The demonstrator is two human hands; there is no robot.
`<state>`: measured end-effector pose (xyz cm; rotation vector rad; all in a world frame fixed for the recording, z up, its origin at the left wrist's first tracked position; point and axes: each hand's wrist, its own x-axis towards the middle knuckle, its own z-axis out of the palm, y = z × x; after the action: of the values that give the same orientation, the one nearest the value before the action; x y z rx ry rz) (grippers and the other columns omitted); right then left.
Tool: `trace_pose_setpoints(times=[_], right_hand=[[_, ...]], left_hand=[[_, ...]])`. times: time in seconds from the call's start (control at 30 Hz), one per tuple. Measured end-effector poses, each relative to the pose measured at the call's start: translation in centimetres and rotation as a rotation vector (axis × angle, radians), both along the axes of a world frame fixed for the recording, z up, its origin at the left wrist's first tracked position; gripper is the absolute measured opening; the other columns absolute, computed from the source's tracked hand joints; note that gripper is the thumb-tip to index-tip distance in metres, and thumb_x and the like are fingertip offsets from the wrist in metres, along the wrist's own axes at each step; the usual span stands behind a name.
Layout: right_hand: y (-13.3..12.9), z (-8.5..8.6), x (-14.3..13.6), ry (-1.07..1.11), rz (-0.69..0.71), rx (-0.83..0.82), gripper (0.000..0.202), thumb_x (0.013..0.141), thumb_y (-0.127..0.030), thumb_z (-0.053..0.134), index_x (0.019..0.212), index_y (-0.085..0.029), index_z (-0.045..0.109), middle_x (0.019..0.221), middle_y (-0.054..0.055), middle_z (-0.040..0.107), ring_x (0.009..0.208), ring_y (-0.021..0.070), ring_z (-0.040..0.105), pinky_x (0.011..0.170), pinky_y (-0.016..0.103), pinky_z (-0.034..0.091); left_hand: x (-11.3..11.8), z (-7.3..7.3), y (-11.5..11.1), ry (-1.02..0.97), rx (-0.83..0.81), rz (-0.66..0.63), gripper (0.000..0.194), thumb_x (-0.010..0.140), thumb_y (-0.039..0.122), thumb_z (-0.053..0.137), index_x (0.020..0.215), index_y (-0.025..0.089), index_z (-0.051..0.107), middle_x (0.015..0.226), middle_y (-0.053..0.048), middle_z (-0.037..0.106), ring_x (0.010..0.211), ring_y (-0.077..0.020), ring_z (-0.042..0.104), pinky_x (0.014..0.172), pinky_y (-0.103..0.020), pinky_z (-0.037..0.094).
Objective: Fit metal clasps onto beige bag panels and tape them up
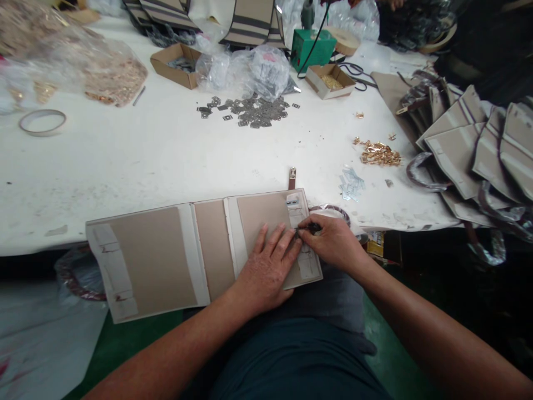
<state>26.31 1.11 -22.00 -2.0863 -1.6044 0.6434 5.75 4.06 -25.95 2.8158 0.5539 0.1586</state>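
Note:
A long beige-grey bag panel (141, 255) with white taped folds lies across the table's front edge, its near side overhanging. My left hand (266, 272) rests flat on its right section, fingers spread. Near the panel's right end, my right hand (328, 236) is closed in a pinch on a small dark object (313, 226), mostly hidden by the fingers. Left fingertips nearly meet the right ones there. A small metal plate (292, 203) sits on the white strip just above. From the far edge sticks a brown strap with a gold clasp (292, 176). A wrapped handle (333, 209) shows beyond the right edge.
Dark metal plates (260, 112) lie piled mid-table, with gold fasteners (380, 154) and silver strips (352, 183) to the right. Cardboard boxes (177, 65), a green block (312, 50) and plastic bags stand behind. Stacked panels (458, 150) fill the right; a tape roll (42, 122) lies left.

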Motion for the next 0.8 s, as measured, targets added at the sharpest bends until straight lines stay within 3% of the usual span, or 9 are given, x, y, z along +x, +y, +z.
trace_pose_setpoints(times=[0.17, 0.4, 0.8], right_hand=[[0.0, -0.1, 0.1, 0.005, 0.0, -0.008, 0.012, 0.085, -0.022, 0.066, 0.091, -0.024, 0.075, 0.086, 0.002, 0.077, 0.081, 0.0205, 0.071, 0.078, 0.031, 0.053], [0.2, -0.3, 0.7, 0.064, 0.054, 0.028, 0.014, 0.083, -0.02, 0.067, 0.093, -0.024, 0.076, 0.089, 0.002, 0.078, 0.083, 0.0206, 0.072, 0.085, 0.033, 0.054], [0.5, 0.0, 1.0, 0.063, 0.093, -0.02, 0.013, 0.085, -0.02, 0.065, 0.092, -0.023, 0.076, 0.085, 0.003, 0.077, 0.08, 0.0205, 0.071, 0.08, 0.031, 0.054]], left_hand=[[0.0, 0.0, 0.1, -0.001, 0.013, -0.011, 0.099, 0.081, 0.061, 0.067, 0.158, 0.011, 0.03, 0.166, -0.021, 0.027, 0.156, -0.0405, 0.012, 0.126, -0.064, -0.001], [-0.1, -0.5, 0.2, -0.036, 0.005, -0.017, 0.094, 0.085, 0.059, 0.063, 0.159, 0.011, 0.03, 0.163, -0.018, 0.034, 0.154, -0.0402, 0.016, 0.126, -0.065, -0.002], [-0.1, -0.9, 0.4, -0.036, 0.019, -0.046, 0.094, 0.085, 0.056, 0.063, 0.159, 0.009, 0.029, 0.163, -0.015, 0.036, 0.154, -0.0378, 0.019, 0.126, -0.064, -0.008]])
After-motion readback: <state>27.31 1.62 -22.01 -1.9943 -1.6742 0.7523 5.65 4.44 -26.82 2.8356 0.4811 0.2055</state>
